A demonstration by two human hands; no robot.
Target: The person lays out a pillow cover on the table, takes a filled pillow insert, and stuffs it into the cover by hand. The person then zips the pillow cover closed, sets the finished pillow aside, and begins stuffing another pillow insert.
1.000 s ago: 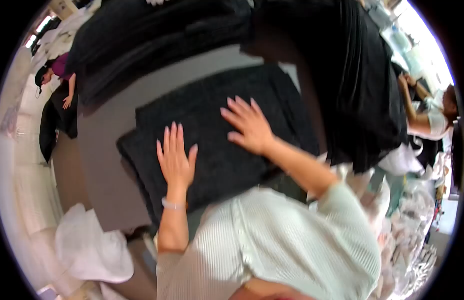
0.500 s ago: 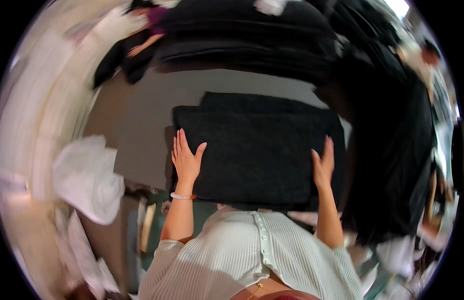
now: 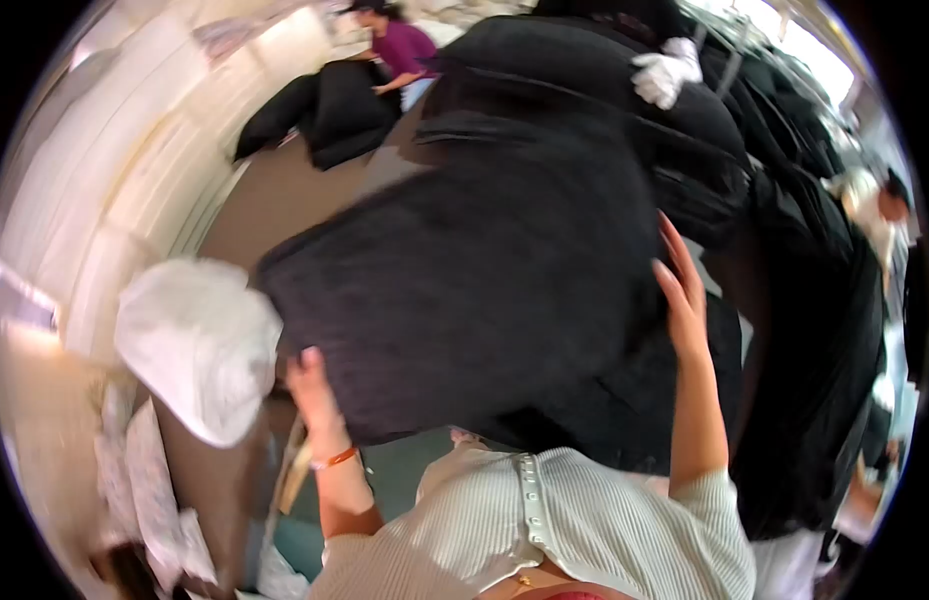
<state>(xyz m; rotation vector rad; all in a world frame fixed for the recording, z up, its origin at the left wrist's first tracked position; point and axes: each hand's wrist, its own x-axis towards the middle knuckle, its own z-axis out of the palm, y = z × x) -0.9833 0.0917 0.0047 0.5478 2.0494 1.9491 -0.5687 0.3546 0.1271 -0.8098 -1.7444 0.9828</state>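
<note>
A thick, folded black cloth (image 3: 464,290) is raised and tilted in front of me, its left end lower and nearer my body. My left hand (image 3: 314,390), with an orange bracelet at the wrist, grips its lower left edge; the fingertips are partly hidden and a little blurred. Along the opposite edge, my right hand (image 3: 686,295) presses with thumb and fingers, clasping the cloth between both hands. Beneath it on the right, another piece of black cloth (image 3: 624,420) lies on the table, mostly covered.
Black cloth stacks (image 3: 684,150) stand at the back, with a white glove (image 3: 668,72) on top. More black cloth (image 3: 814,350) hangs at right. A white bag (image 3: 196,345) sits at left. A person in purple (image 3: 399,50) handles black cloth at far left; another person (image 3: 879,205) is far right.
The folded cloth has come up off the table and turned, its left end swinging toward me. My left hand moved down and left; my right hand shifted slightly right. The view has also shifted.
</note>
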